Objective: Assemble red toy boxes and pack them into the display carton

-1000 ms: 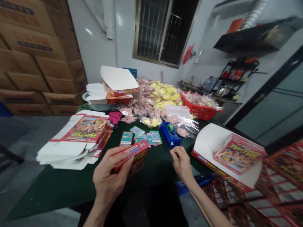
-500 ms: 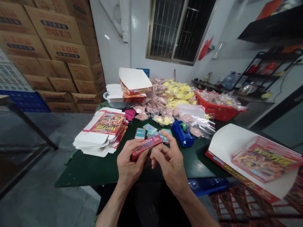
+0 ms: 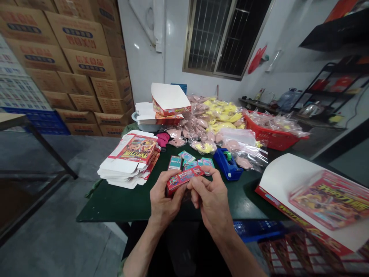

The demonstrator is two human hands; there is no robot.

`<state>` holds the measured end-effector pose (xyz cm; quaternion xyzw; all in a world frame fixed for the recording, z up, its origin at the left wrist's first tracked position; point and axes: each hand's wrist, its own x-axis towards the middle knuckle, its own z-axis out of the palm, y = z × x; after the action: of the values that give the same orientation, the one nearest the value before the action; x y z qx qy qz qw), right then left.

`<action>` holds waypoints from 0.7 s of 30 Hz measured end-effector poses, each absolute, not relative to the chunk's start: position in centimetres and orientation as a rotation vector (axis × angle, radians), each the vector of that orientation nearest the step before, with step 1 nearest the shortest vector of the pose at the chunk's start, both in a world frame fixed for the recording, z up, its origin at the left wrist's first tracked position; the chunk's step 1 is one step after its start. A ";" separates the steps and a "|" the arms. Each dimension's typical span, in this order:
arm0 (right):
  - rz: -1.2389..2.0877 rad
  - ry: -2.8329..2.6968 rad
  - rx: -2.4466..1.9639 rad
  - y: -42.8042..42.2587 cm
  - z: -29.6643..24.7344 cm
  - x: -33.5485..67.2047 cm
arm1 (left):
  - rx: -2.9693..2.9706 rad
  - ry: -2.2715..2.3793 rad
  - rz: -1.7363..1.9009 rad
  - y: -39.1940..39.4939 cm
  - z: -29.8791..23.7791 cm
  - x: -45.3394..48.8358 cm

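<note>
A small red printed carton (image 3: 184, 179) is held over the near part of the dark green table (image 3: 121, 206). My left hand (image 3: 164, 196) is wrapped round its left end, thumb along the near side. At the right end, my right hand (image 3: 210, 192) grips the carton with its fingers bent; the thumb and index finger are pressed against it. The carton's near lower side is hidden behind my fingers. Just beyond lie several teal cards (image 3: 175, 162). A blue tape dispenser (image 3: 228, 164) with green tape stands to their right.
Flattened red and white cartons (image 3: 129, 157) are stacked at the left. Bagged pink and yellow pieces (image 3: 221, 113) are heaped at the back, beside a red basket (image 3: 271, 134). An open display box (image 3: 276, 181) with packed cartons stands at the right.
The whole view has shifted, so things sit slightly further right. My right index finger, raised before, has come down onto the carton's end. The carton stays in my left hand.
</note>
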<state>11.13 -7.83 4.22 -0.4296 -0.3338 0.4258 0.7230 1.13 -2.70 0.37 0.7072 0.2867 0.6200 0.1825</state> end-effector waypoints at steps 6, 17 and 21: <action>0.939 -0.714 -1.006 -8.0 4.5 11.4 | 2.025 0.763 1.757 -2.5 0.3 1.1; 0.878 -0.792 -1.107 -7.5 4.0 11.5 | 2.362 0.546 1.396 -1.3 2.5 -0.5; 0.775 -0.768 -1.163 -7.0 3.0 11.5 | 2.339 0.520 1.361 -1.2 3.1 -0.6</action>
<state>11.46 -7.01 3.05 -0.5217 -0.3447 0.3479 0.6986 -0.64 -1.25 3.06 0.8330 0.1851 0.4847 0.1921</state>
